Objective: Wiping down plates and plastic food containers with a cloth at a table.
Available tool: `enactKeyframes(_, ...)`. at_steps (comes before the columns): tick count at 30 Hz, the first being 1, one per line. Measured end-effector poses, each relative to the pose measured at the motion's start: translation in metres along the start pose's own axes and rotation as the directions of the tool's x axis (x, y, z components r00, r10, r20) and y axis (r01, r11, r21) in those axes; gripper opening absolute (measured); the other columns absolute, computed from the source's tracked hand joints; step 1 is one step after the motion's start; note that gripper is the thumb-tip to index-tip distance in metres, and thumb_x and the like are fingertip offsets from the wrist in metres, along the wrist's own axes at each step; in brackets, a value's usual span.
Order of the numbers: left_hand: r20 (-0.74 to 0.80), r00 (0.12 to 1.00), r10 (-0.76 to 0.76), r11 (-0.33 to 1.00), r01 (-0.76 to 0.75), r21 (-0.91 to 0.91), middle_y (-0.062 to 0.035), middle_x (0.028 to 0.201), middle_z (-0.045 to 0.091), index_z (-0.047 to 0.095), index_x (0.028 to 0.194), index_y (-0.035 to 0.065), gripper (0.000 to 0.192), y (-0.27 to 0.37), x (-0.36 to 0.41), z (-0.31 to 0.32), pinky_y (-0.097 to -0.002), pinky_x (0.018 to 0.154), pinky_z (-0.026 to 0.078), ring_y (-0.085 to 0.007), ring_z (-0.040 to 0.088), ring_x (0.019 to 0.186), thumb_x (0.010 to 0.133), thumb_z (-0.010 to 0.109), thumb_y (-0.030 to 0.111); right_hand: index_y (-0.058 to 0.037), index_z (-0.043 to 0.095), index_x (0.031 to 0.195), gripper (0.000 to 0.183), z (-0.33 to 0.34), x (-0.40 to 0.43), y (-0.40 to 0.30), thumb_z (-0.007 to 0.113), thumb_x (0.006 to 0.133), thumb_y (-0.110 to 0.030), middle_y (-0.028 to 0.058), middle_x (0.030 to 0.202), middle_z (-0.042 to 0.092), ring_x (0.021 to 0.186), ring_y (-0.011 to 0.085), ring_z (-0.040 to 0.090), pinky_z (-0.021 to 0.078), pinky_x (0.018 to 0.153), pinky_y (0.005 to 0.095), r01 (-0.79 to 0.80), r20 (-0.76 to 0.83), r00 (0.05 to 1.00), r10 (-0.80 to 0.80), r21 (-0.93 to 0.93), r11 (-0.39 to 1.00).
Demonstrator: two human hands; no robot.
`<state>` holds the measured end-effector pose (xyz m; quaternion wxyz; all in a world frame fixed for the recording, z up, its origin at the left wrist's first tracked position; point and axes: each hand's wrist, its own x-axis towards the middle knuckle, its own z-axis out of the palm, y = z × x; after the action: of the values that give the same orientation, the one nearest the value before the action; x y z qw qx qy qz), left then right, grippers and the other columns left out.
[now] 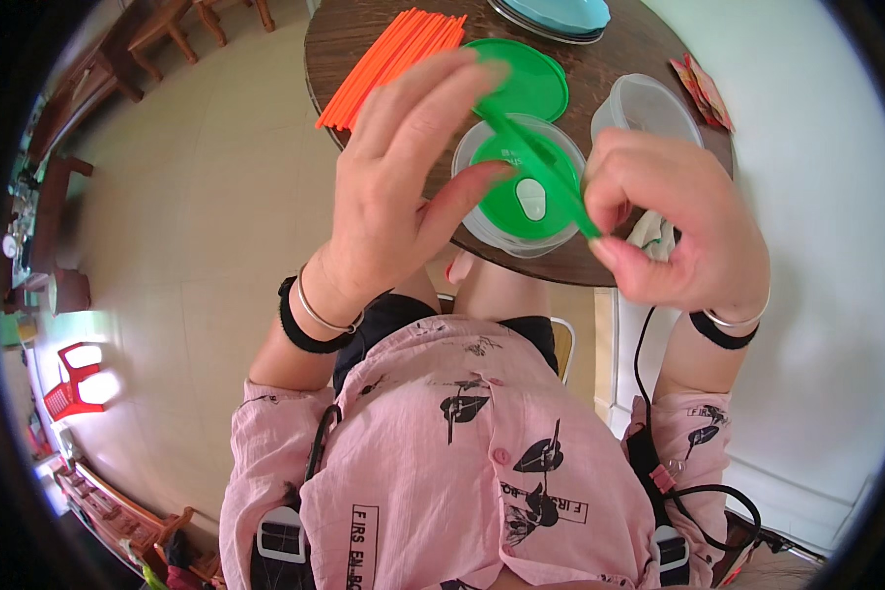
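Note:
My right hand (678, 221) pinches the lower end of a long, thin green piece (535, 162) between thumb and fingers. Blur leaves it unclear whether this is a strip or a lid seen edge-on. Its upper end reaches the gap between the spread fingers and thumb of my left hand (405, 162), which does not appear to grip it. Below the piece, a round clear plastic container (466, 210) stands near the table's edge. A green lid (494, 199) with a white vent flap (531, 199) lies on or within it. Behind, another green lid (531, 81) rests flat, partly covered by my left fingers.
Orange sticks or straws (383, 70) lie bundled at the left of the round wooden table (597, 63). Stacked plates (560, 15) sit at the back. A clear container (653, 107) and red packets (700, 92) are at right, by the white wall (804, 221).

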<state>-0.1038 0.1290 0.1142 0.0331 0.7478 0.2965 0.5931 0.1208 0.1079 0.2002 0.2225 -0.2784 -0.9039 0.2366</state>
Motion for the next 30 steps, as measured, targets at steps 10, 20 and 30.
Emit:
enactKeyframes(10,0.06,0.951,-0.304,0.944,0.309,-0.113,-0.0032,0.072,0.06,0.063,0.093,-0.0006,0.013,0.021,-0.016,-0.004,-0.02,0.051,0.04,-0.0052,0.052,0.058,0.083,0.072,0.0,0.0004,0.064,0.103,0.02,0.021,-0.038,0.041,0.069,0.083,-0.001,0.0011,0.09,0.063,0.081,0.0095,0.058,0.0453,0.074,0.0221,-0.022,-0.345,0.898,0.272,0.584,0.812)
enactKeyframes(20,0.234,0.755,-0.613,0.688,0.656,-0.311,-0.0013,0.083,0.062,0.061,0.098,-0.0046,0.014,0.01,-0.052,-0.003,-0.0187,0.06,0.044,-0.0047,0.055,0.071,0.095,0.061,0.009,0.0014,0.064,0.108,0.021,0.045,-0.059,0.068,0.064,0.092,-0.012,-0.0004,0.089,0.067,0.078,0.0031,0.057,0.0431,0.071,0.0176,-0.281,-0.417,0.661,0.624,0.634,0.721)
enactKeyframes(30,0.303,0.746,-0.592,0.709,0.662,-0.243,-0.018,0.119,0.059,0.048,0.129,-0.0026,0.069,-0.018,-0.069,0.011,-0.0371,0.093,0.046,-0.0259,0.058,0.109,0.08,0.077,0.037,0.0025,0.066,0.104,0.023,0.077,-0.036,0.086,0.064,0.093,-0.018,-0.0013,0.081,0.067,0.072,0.0017,0.054,0.0415,0.066,0.0185,-0.424,-0.309,0.642,0.702,0.62,0.661)
